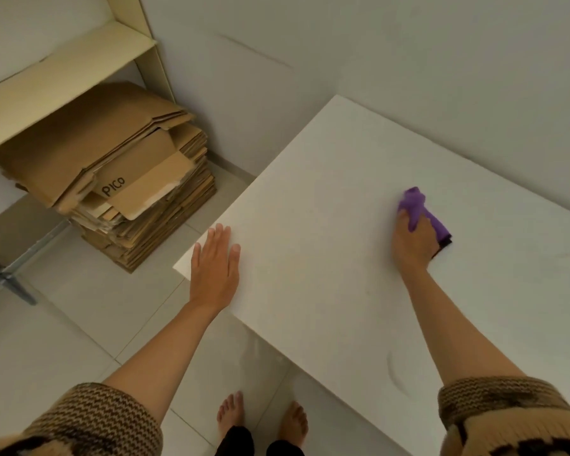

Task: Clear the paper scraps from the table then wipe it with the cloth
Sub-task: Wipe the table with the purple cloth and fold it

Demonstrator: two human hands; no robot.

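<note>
One white table (326,192) shows no paper scraps, so wiping seems under way. Left hand (216,271) lies flat with straight fingers at the table's corner, likely bracing. Right hand (413,241) curls round the bunched purple cloth (415,200), pressing it mid-tabletop.

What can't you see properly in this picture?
All in the head view:
Table: its right side runs off the picture's edge, so any paper scraps there stay unseen.
Purple cloth: the right hand gripping it covers its middle.
Stack of flattened cardboard boxes: the upper sheets hide the lower ones.
Metal frame: cut off by the left edge.
</note>
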